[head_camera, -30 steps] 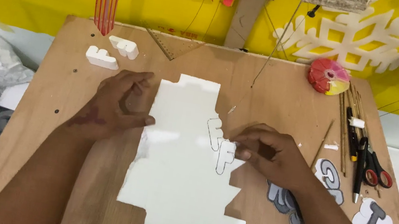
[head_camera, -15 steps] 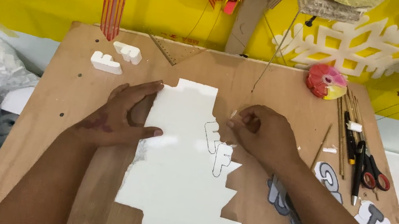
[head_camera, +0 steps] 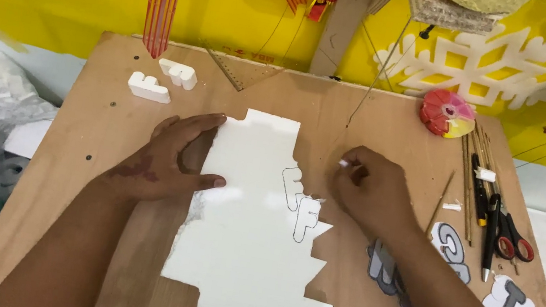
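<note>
My left hand [head_camera: 173, 160] lies flat, fingers spread, pinning the foam sheet [head_camera: 253, 231] on the board [head_camera: 113, 99]. My right hand [head_camera: 370, 187] pinches a small white bit beside the outlined letters [head_camera: 300, 205]. Cutting them looks next; needs steady foam.

Bright, even overhead light, no harsh glare. Soft shadows under the left hand [head_camera: 170, 159] and right hand [head_camera: 369, 191] on the wooden board [head_camera: 113, 99]. White foam sheet [head_camera: 251, 245] slightly blown out. Sharp centre, mild wide-angle stretch at edges.
</note>
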